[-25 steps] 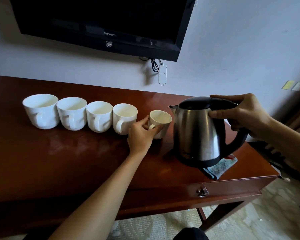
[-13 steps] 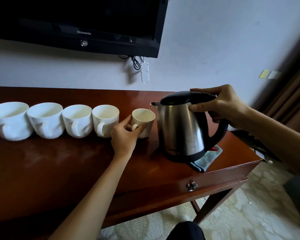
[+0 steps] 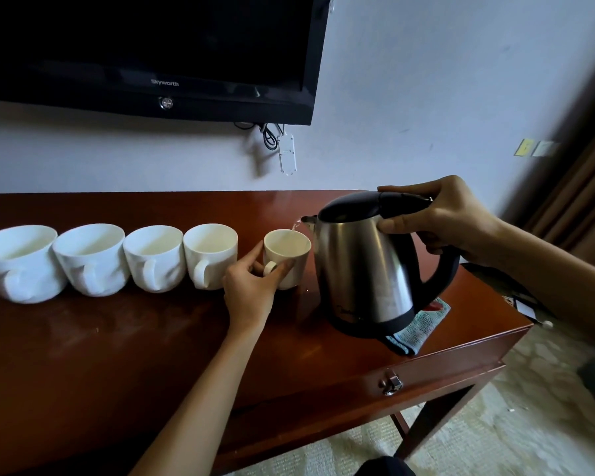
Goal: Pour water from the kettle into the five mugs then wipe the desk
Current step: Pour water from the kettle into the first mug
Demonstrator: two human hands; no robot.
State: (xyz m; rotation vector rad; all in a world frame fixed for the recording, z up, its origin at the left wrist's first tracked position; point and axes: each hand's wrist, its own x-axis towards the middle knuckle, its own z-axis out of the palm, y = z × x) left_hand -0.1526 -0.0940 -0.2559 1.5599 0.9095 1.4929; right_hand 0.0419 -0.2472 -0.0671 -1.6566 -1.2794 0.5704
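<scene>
On the dark red-brown table (image 3: 124, 341), along its rear half, stand 5 pale mugs in 1 row running from the left edge toward the right.

Mugs 1 to 4: the leftmost mug (image 3: 19, 266), second mug (image 3: 90, 259), third mug (image 3: 153, 257) and fourth mug (image 3: 210, 255) sit upright, close side by side, handles facing the front edge. Whether they hold water cannot be told.

Mug 5: the fifth mug (image 3: 287, 255), smaller and cream-coloured, stands upright a little apart from the fourth, just left of the kettle. The left hand (image 3: 251, 290) reaches in from the front edge; its grip is curled around the lower front of this mug, thumb on the left side, fingers over the handle area.

Kettle: the steel kettle (image 3: 368, 269), with black lid, handle and base ring, is tilted leftward with its spout over the rim of the fifth mug. A thin stream of water (image 3: 294, 226) falls from the spout into that mug. The right hand (image 3: 447, 221) has its grip clenched on the black handle, thumb pressed along the lid.

Cloth: a grey-blue cloth (image 3: 419, 329) lies folded near the right front corner of the table, partly hidden behind the kettle base.

Fittings: a metal drawer pull (image 3: 391, 383) on the front face of the table; a black television (image 3: 145, 53) on the wall above; a white power strip (image 3: 285, 152) hanging beneath it.
</scene>
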